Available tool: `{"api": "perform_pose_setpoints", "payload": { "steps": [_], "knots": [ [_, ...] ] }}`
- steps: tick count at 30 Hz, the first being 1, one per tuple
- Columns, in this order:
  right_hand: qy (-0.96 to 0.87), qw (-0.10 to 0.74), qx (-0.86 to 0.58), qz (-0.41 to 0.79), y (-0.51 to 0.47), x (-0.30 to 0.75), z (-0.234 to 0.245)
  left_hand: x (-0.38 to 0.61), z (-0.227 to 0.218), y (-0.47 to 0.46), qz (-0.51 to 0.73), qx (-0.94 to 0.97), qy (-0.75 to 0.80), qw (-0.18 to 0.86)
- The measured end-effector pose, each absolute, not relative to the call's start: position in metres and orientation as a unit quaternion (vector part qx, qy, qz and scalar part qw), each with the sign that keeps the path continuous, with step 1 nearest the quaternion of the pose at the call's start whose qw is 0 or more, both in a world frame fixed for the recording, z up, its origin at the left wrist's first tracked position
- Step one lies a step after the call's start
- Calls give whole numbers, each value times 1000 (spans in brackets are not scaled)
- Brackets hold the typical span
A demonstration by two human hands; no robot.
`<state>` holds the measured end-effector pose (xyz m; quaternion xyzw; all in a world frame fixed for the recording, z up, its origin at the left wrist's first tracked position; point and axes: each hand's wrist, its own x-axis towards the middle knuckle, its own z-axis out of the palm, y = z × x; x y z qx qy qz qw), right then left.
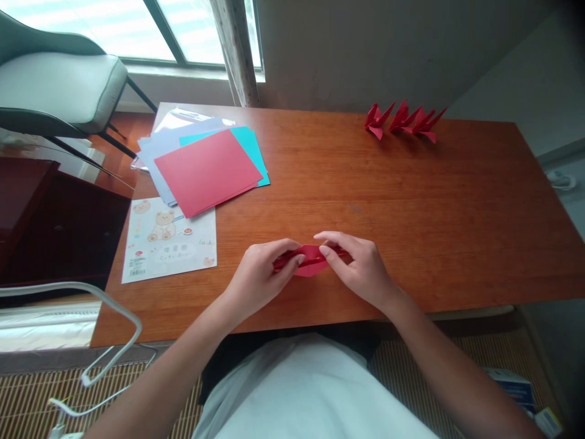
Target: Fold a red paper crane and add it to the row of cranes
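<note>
Near the table's front edge, a folded piece of red paper (312, 267) is held between my two hands. My left hand (265, 268) is closed on its left end, thumb on the near side and fingers behind. My right hand (359, 259) pinches the right end between thumb and fingers, its index finger reaching over the top. Part of the paper at both ends is hidden by my fingers. Several finished red paper cranes (406, 122) stand in a row at the table's far right edge.
Red sheets (210, 171) lie over turquoise (253, 152) and pale lilac sheets (155, 161) at the table's left. Below them is a white sheet with printed bears (169, 241). A grey chair (59, 85) stands beyond the left edge; a white bent tube (109, 299) is at lower left.
</note>
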<state>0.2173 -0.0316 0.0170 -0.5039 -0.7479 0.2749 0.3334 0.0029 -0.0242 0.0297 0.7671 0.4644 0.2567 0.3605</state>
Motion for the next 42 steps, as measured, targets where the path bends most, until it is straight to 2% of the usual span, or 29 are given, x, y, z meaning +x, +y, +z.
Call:
{"api": "perform_pose_setpoints", "payload": {
  "steps": [2,7,12,17,20,23,26,33,42],
  "knots": [
    [-745,332,-512,271,-27,215,15,7,28,-20,250,777,487,310],
    [-747,305,-553,207,-19,212,3,10,18,-18,216,830,506,93],
    [-765,256,-577,128,-15,207,-3,6,13,-36,244,869,429,9],
    [-772,227,-589,71,-14,203,-1,8,8,-45,210,894,394,18],
    [-785,245,-566,51,-17,207,0,10,8,-44,200,898,391,13],
    [-825,266,-494,66,-21,215,-1,10,10,-41,198,899,390,9],
    [-863,249,-430,90,-26,223,-3,9,12,-39,193,901,387,17],
    [-880,206,-419,87,-28,229,2,9,12,-36,197,900,389,6],
    [-883,257,-388,65,-30,234,-5,12,13,-28,195,905,378,4]
  ]
}}
